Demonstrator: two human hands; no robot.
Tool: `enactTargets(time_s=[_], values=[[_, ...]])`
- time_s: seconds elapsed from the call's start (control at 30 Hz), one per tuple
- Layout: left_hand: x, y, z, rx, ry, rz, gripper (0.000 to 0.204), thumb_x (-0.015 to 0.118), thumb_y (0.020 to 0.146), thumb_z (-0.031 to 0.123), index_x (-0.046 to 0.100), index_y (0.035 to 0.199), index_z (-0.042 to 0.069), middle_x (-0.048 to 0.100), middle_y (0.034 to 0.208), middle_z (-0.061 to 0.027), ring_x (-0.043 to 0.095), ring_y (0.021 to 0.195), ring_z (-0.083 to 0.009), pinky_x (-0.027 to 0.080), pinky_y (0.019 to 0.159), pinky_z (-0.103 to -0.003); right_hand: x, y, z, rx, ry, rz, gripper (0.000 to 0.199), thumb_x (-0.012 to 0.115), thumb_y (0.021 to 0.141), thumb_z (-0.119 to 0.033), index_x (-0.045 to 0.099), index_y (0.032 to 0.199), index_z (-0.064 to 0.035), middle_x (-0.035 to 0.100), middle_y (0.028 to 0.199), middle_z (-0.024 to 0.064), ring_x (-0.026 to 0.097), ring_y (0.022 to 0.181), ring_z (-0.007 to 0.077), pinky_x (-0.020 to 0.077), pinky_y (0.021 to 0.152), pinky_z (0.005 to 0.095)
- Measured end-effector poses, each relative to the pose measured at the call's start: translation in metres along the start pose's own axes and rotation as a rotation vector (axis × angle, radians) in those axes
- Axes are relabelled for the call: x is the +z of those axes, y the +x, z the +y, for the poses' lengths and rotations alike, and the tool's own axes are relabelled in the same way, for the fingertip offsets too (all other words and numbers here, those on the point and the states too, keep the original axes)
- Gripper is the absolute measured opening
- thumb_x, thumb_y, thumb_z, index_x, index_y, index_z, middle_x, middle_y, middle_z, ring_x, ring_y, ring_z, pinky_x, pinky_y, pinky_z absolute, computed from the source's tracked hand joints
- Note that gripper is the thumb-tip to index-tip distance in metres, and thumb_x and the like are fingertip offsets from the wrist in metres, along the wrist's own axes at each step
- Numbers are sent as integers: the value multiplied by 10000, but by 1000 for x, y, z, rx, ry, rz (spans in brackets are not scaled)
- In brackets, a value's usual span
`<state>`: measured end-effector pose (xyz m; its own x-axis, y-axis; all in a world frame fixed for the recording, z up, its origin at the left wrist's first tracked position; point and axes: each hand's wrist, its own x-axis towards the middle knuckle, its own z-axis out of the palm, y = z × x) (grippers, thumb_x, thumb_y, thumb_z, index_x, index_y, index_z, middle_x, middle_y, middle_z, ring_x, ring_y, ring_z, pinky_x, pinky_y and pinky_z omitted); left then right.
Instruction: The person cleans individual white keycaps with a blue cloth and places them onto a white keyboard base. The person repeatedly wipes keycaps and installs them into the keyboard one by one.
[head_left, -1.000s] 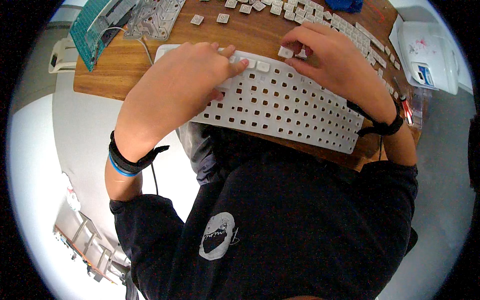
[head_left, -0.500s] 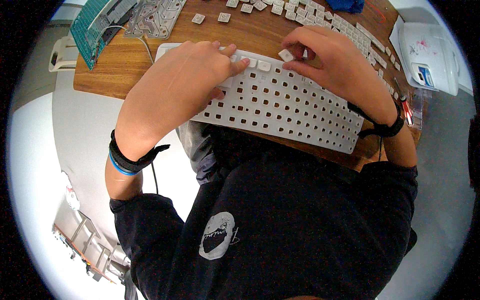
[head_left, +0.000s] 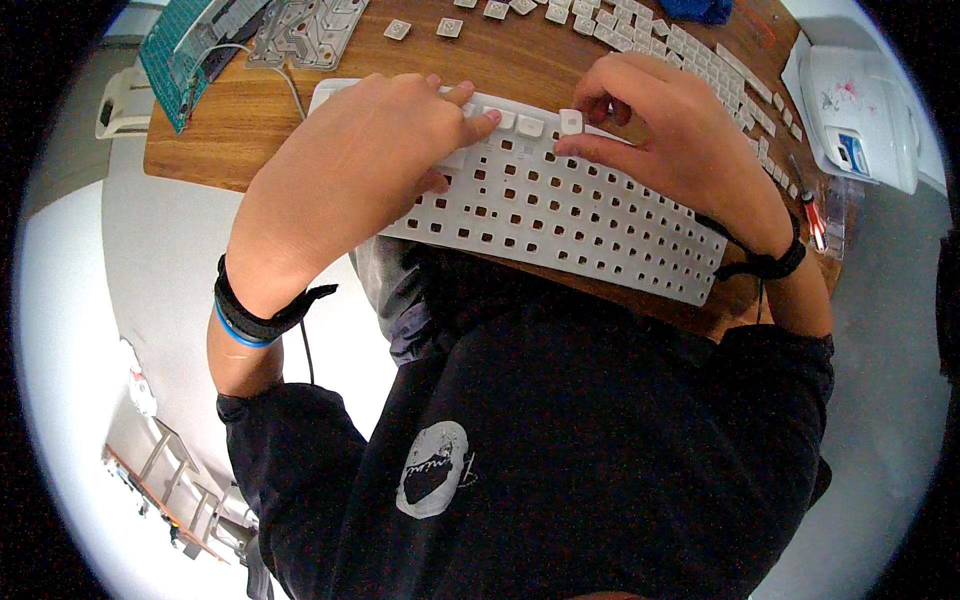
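A white keyboard frame (head_left: 560,215) with rows of square holes lies in front of me, tilted at the table's near edge. My left hand (head_left: 385,140) rests across its left part, fingers spread, the index tip on a white keycap near the far edge. Beside that fingertip, another keycap (head_left: 529,127) sits in the far row. My right hand (head_left: 650,120) has a single white keycap (head_left: 571,122) at its thumb and fingertips, just right of the seated ones. Whether that keycap touches the frame, I cannot tell. My left palm hides the frame's left portion.
Loose keycaps (head_left: 605,25) are spread over the far side of the wooden table (head_left: 500,60). A circuit sheet (head_left: 310,35) and green mat (head_left: 170,60) lie far left. At right are a red-handled screwdriver (head_left: 817,222) and a clear plastic container (head_left: 865,110).
My right hand has brought the keycap down toward the frame's far row, turning it upright. The left hand stays in place on the frame.
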<state>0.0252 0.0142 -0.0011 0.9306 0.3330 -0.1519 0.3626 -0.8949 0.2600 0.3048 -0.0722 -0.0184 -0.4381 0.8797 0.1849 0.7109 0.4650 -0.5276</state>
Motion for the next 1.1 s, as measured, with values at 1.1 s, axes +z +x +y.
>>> enactTargets(time_s=[1.1], values=[[3, 2, 1, -20, 8, -3, 662, 821, 834, 103, 681, 1479, 155, 656, 1507, -169, 678, 1300, -374, 562, 1081, -474, 17, -7, 7, 57, 115, -97, 211, 794, 936, -141, 712, 1085, -15, 674, 964, 140, 735, 845, 314, 613, 760, 432]])
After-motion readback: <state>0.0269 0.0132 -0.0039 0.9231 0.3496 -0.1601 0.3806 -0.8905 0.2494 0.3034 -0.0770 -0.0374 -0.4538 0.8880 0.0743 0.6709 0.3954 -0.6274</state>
